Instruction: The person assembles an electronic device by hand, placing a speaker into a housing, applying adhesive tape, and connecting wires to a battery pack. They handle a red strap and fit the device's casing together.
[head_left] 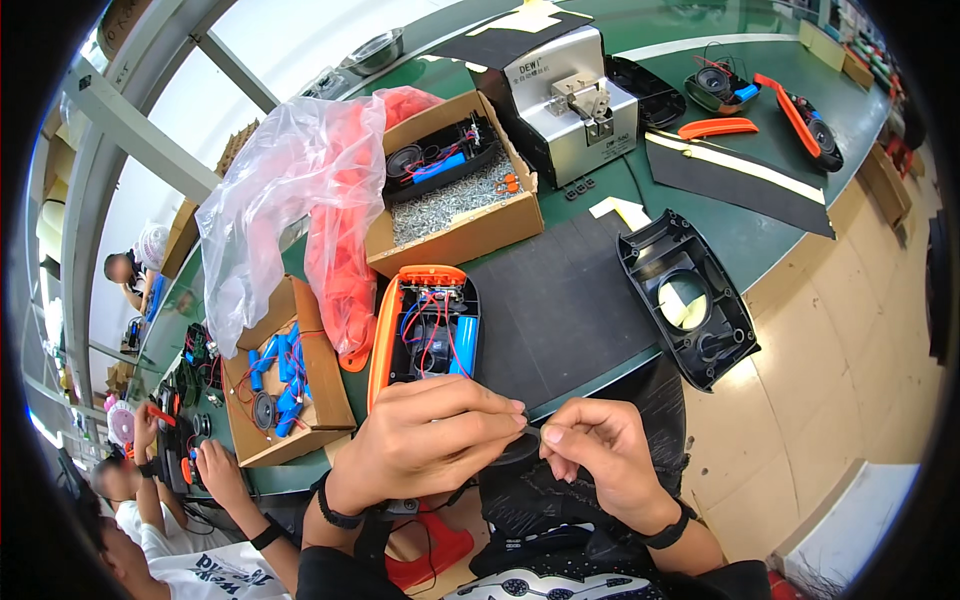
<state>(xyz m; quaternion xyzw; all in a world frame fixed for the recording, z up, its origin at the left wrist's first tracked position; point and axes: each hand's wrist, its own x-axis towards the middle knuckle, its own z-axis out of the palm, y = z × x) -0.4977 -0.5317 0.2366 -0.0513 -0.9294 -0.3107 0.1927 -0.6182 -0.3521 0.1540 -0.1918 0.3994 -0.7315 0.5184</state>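
My left hand (425, 440) and my right hand (605, 455) are close together in front of me, just past the table's near edge. Both have fingertips pinched. A small greyish bit shows between them, too small to name. Beyond my left hand lies an opened device housing (468, 300) with an orange rim, a blue battery cell (464, 345) and red, blue and black wires inside. My left hand partly hides its near end. Off to the right, a black plastic shell (690, 345) with a round opening lies over the table's edge, touched by neither hand.
A black mat (560, 300) lies on the green table. Behind it stand a silver machine (585, 100) and a cardboard box of screws (460, 225) holding another device half. Left are a plastic bag (290, 190) and a box of blue cells (335, 400). Co-workers (215, 570) sit far left.
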